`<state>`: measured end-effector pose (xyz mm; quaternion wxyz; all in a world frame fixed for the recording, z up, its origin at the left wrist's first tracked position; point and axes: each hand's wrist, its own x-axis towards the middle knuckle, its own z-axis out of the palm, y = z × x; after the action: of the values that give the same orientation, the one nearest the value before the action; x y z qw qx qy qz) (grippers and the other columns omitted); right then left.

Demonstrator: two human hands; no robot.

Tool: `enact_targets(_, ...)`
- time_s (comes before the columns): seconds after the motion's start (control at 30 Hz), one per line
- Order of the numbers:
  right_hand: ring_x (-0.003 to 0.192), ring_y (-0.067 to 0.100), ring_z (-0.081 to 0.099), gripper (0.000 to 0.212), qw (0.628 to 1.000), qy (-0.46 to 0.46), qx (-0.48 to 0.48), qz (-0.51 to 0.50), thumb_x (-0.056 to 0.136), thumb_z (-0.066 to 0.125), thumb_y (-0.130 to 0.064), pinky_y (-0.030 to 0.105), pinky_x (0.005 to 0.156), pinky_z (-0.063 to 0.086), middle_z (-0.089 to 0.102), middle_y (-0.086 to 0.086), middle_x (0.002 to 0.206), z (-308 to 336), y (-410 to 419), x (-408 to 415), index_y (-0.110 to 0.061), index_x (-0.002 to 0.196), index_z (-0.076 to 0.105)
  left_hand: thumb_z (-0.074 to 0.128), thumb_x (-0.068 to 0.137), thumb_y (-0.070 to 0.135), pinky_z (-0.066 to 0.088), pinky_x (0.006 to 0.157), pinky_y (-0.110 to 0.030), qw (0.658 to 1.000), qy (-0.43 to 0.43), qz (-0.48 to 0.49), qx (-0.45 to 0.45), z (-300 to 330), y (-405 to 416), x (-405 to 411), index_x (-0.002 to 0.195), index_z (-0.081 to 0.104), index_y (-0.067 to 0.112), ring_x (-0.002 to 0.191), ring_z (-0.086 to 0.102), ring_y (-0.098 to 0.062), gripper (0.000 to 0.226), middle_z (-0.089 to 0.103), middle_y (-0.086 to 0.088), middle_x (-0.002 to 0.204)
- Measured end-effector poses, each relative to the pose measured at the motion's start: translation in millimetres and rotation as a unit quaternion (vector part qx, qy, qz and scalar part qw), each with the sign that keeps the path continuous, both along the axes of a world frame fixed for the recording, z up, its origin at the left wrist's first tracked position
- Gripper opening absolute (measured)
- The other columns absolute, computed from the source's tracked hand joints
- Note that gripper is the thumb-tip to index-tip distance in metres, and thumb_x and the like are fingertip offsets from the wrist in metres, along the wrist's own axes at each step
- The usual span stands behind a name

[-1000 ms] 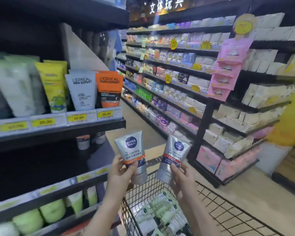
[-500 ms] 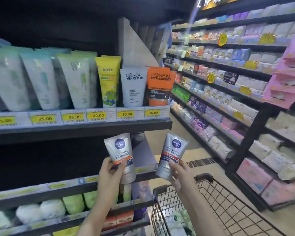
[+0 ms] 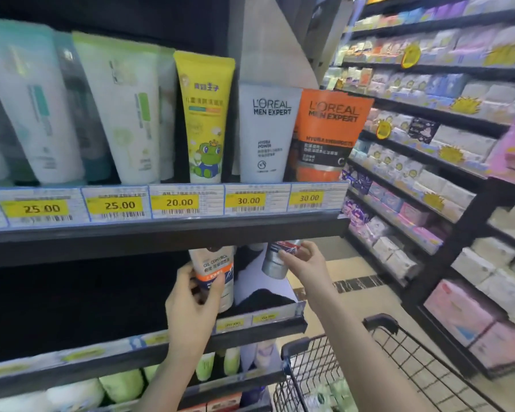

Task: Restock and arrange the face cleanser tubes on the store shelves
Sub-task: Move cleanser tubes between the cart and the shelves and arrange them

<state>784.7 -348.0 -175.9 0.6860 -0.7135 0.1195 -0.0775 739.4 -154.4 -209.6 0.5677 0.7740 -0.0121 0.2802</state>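
- The left hand (image 3: pixel 195 295) grips a silver tube (image 3: pixel 216 275) marked "OIL CONTROL" with an orange band, thumb on one edge and fingers wrapped across its front; the tube stands cap-down at the front of the lower shelf (image 3: pixel 262 324), its top hidden behind the shelf above.
- The right hand (image 3: pixel 305 264) pinches a second silver tube (image 3: pixel 277 260) by its side, fingers curled on it; this tube is tilted, cap end down, held above the lower shelf near its right end, its upper part hidden behind the upper shelf's edge.
- The two tubes are near each other but apart, with dark shelf space between them.
- The upper shelf (image 3: pixel 161 233) carries a row of upright tubes: a white L'Oréal Men Expert tube (image 3: pixel 266 135), an orange L'Oréal Men Expert tube (image 3: pixel 329 135) beside it at the right end, a yellow tube with a frog picture (image 3: pixel 204 120) to their left, then pale green and white tubes (image 3: pixel 125 111), blurred.
- Yellow price tags (image 3: pixel 179 202) along the upper shelf's edge read 25.00, 25.00, 20.00, 30.00, 30.00.
- A black wire shopping cart (image 3: pixel 378 325) stands just right of the shelves, below the right forearm.
- Across the aisle, shelves hold rows of pastel packages (image 3: pixel 428 185).
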Motion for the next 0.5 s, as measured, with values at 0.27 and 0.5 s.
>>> enact_targets(0.27,0.101,0.017,0.058,0.040,0.989,-0.016,-0.140,0.034,0.078,0.074,-0.008,0.031,0.089,0.047,0.061,0.001,0.108,-18.5,5.4,31.6,-0.017,0.106,0.047,0.069,0.080,0.031,0.048,0.071,-0.017,0.999,-0.045,-0.005,0.004,-8.9,0.4,-1.3,0.113,0.053,0.005,0.090,0.058,-0.002,0.044,0.062,0.003,0.102)
enact_targets(0.5,0.099,0.015,0.055,0.036,0.983,-0.011,-0.176,0.054,0.081,0.071,-0.010,0.028,0.084,0.045,0.058,-0.002,0.106,-24.5,2.7,42.9,-0.016,0.107,0.047,0.068,0.080,0.034,0.046,0.066,-0.004,0.999,-0.037,0.007,-0.011,-7.1,0.6,-0.8,0.111,0.052,0.012,0.084,0.055,0.013,0.041,0.057,0.015,0.096)
